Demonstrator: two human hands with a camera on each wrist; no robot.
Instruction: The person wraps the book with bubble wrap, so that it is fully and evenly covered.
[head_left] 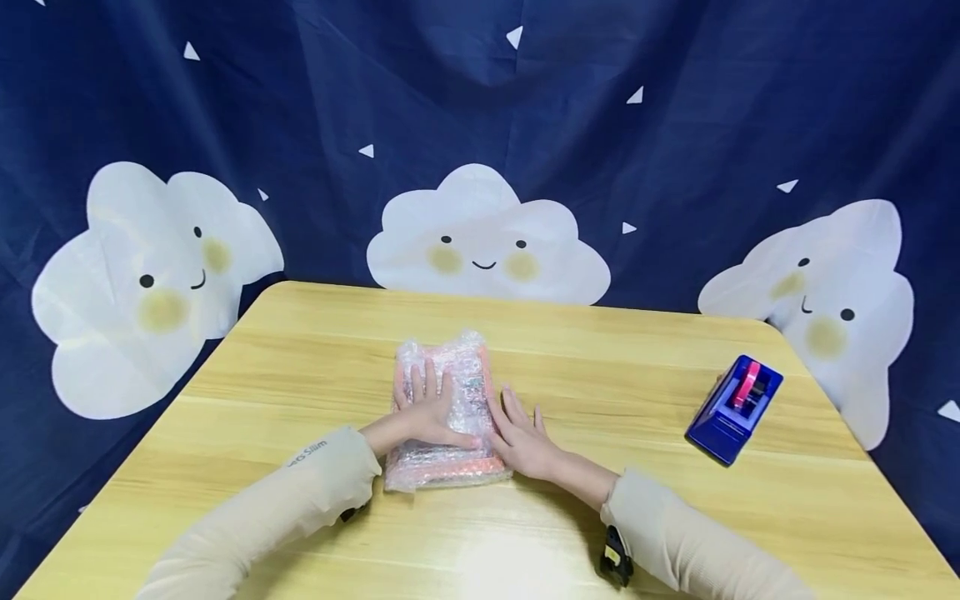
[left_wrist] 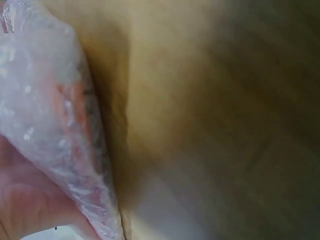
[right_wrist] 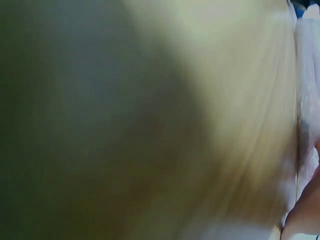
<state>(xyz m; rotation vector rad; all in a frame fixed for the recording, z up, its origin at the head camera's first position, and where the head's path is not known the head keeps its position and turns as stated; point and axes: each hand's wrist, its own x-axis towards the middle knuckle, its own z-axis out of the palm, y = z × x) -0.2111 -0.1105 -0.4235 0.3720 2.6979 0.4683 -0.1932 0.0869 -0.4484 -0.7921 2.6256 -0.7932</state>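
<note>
A flat rectangular item with an orange-pink border, wrapped in clear bubble wrap (head_left: 468, 392), lies on the table at the centre of the head view. Spread across its top is my left hand (head_left: 429, 417), fingers straight and pointing away from me. My right hand (head_left: 525, 440) lies along the package's right edge, its fingers extended and touching the wrap. In the left wrist view the bubble wrap (left_wrist: 55, 100) fills the left side, with part of the hand (left_wrist: 35, 200) below it. Only a sliver of wrap (right_wrist: 307, 90) and some of the hand (right_wrist: 305, 215) show in the right wrist view.
A blue tape dispenser (head_left: 723, 425) with a pink-red roll stands on the right side of the wooden table (head_left: 300, 367). Behind the table hangs a dark blue curtain (head_left: 450, 83) printed with smiling clouds.
</note>
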